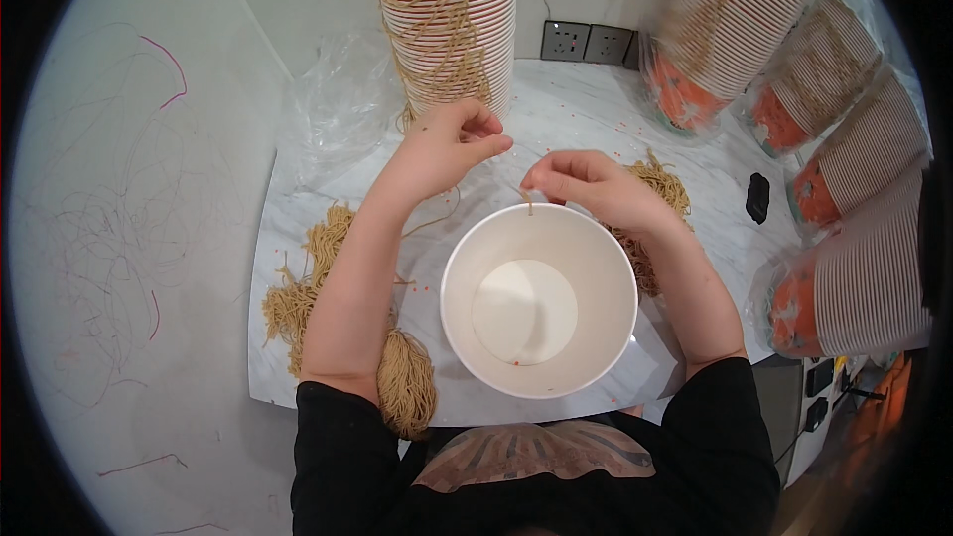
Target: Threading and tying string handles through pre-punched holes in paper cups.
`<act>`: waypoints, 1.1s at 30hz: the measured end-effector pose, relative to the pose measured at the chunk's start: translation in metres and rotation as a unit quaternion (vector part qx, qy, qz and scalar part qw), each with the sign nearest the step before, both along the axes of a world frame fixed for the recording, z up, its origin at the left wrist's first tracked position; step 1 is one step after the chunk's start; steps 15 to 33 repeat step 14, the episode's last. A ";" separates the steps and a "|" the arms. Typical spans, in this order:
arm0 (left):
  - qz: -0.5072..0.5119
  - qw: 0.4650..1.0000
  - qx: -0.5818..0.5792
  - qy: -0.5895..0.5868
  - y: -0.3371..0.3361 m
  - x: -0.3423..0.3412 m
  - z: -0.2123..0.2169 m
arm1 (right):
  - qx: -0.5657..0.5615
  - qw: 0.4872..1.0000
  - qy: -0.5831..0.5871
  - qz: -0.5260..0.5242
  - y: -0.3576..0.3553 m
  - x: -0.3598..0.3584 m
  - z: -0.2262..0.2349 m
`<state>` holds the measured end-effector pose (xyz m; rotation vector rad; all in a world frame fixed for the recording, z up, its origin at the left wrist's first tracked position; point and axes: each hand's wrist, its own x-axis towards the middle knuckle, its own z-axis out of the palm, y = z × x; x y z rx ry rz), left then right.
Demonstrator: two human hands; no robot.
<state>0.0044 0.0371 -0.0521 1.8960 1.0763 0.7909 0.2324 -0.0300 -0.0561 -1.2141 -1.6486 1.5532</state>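
Note:
A white paper bucket (455, 337) stands upright before me, its mouth facing up, with a tiny orange speck on its bottom. At its far rim my right hand (601, 189) pinches a short piece of tan cord (529, 206), which hangs over the rim. My left hand (457, 144) hovers beyond the bucket's far left side, fingers loosely curled and thumb apart, with nothing visible between them. A thin loose strand of cord (437, 220) curves below it. Behind that hand rises a tall stack of nested buckets (447, 30), draped with tan cord.
Bundles of tan cord lie at left (288, 308), near the front edge (407, 387) and beside my right forearm (660, 184). Plastic-wrapped bucket stacks (735, 20) line the right side. Clear plastic film (342, 104) lies back left. Wall sockets (586, 42) and a small black object (757, 199) also show.

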 end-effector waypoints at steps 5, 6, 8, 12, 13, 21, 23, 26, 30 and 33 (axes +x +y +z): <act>0.040 0.979 0.187 0.074 -0.029 -0.008 0.031 | 0.169 0.980 -0.022 -0.101 0.006 0.017 0.009; -0.018 0.981 0.181 0.065 -0.037 -0.006 0.043 | 0.169 0.978 -0.015 -0.119 0.005 0.023 0.014; -0.166 0.973 0.156 0.048 -0.055 -0.008 0.065 | 0.173 0.974 0.014 -0.142 0.001 0.027 0.025; -0.479 0.863 0.145 0.068 -0.091 -0.014 0.080 | 0.194 0.971 0.013 -0.143 0.000 0.029 0.030; -0.540 0.829 0.124 0.078 -0.097 -0.011 0.082 | 0.190 0.972 0.003 -0.137 0.000 0.030 0.030; -0.544 0.825 0.129 0.086 -0.095 -0.009 0.086 | 0.184 0.973 -0.010 -0.136 0.000 0.034 0.027; -0.544 0.825 0.129 0.086 -0.095 -0.009 0.086 | 0.184 0.973 -0.010 -0.136 0.000 0.034 0.027; -0.544 0.825 0.129 0.086 -0.095 -0.009 0.086 | 0.184 0.973 -0.010 -0.136 0.000 0.034 0.027; -0.544 0.825 0.129 0.086 -0.095 -0.009 0.086 | 0.184 0.973 -0.010 -0.136 0.000 0.034 0.027; -0.544 0.825 0.129 0.086 -0.095 -0.009 0.086 | 0.184 0.973 -0.010 -0.136 0.000 0.034 0.027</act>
